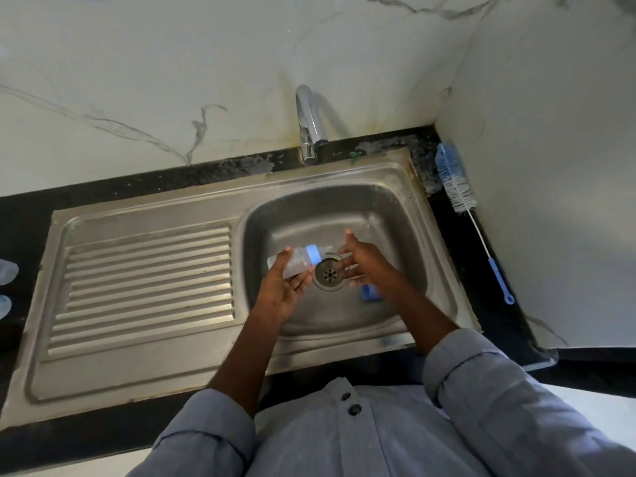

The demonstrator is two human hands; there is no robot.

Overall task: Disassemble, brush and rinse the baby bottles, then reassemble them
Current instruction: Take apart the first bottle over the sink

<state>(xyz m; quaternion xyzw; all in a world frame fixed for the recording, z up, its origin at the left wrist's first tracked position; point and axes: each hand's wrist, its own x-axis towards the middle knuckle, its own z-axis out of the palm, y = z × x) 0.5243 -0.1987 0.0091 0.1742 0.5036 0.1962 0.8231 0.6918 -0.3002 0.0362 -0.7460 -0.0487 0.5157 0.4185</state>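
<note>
**Left grip on the bottle, right hand coming in for the collar**

Gripping the baby bottle [298, 264] around its clear body, the left hand [282, 287] is holding it on its side over the basin of the sink [406, 208], just beside the drain [328, 274]. The blue collar [315, 255] is pointing toward the right hand [361, 263], which is hovering at that end with fingers spread and loose, holding nothing that I can make out; whether a fingertip is touching the teat end is blurred.

The step looks like unscrewing or tightening the collar, and I cannot tell which. To do it well, the left grip should be staying on the body, firm but not squeezing the thin plastic, while the right fingers are wrapping the collar alone and turning. Working low over the basin is keeping any dropped part from rolling off.

A blue piece [370, 292] is lying in the basin near the right wrist. The bottle brush [457, 187] is lying on the bench beside the sink, well apart from both hands, and the tap [309, 127] does not appear to be running.
</note>
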